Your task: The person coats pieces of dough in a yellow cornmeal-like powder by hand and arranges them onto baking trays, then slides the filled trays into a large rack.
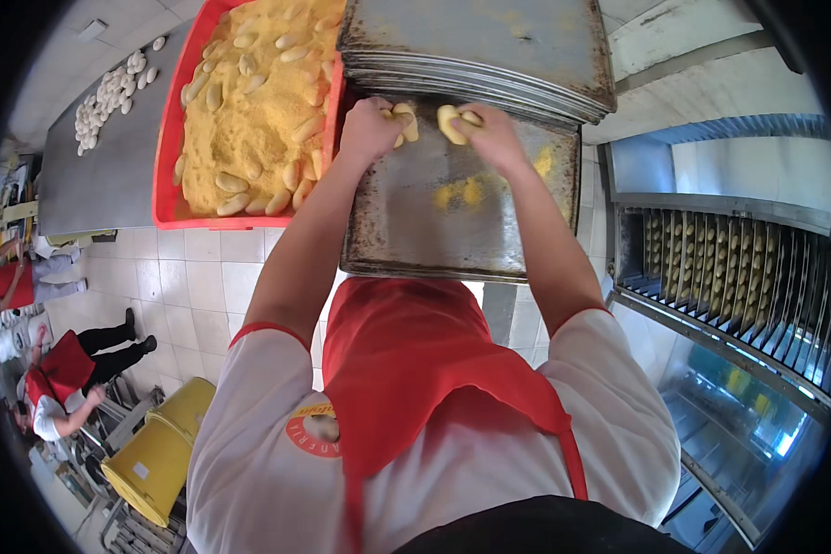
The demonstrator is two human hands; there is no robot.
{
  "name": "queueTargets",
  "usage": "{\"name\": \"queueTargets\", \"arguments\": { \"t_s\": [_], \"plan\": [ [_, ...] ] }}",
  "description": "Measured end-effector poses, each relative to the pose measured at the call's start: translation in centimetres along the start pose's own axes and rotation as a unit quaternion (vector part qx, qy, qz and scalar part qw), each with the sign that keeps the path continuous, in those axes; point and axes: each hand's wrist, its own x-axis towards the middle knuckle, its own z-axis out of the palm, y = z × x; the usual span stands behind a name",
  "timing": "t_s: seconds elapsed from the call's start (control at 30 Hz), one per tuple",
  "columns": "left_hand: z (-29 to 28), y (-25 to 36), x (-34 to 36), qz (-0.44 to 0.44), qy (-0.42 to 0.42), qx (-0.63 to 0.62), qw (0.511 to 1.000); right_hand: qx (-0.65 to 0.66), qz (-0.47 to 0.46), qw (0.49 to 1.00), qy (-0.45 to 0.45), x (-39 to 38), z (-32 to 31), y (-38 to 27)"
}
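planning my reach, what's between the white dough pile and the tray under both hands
The red bin of yellow crumbs and dough pieces, seen in the head view.

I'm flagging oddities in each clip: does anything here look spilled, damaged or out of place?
Mildly: patches of yellow crumbs lie on the middle and right of the metal tray, outside the red bin holding similar crumbs. Brownish stains near the tray's edges look like rust.

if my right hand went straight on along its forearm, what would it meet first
Your right hand would probably meet the stack of rectangular grey metal trays, though depth is unclear.
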Motion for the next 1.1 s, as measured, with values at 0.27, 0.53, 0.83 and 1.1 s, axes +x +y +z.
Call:
{"name": "queueTargets", "arguments": {
  "t_s": [0.27,0.53,0.83,1.1],
  "plan": [
    [1.2,-0.3,0.5,-0.038,0.07,0.074,0.994,-0.045,0.048,0.997,-0.043,1.1,-0.6,2.0],
    [6.4,8.2,1.3,-0.029,-0.233,-0.133,0.963,0.0,-0.082,0.988,0.13,-2.4,-6.8,6.4],
    [12.3,7.4,2.6,0.098,-0.128,0.255,0.953,-0.075,-0.166,0.969,0.168,-2.0,-5.5,9.7],
    [11.2,9.7,1.9,0.073,-0.071,0.078,0.992,-0.101,-0.225,0.949,0.196,-3.0,-6.2,8.0]
  ]
}}
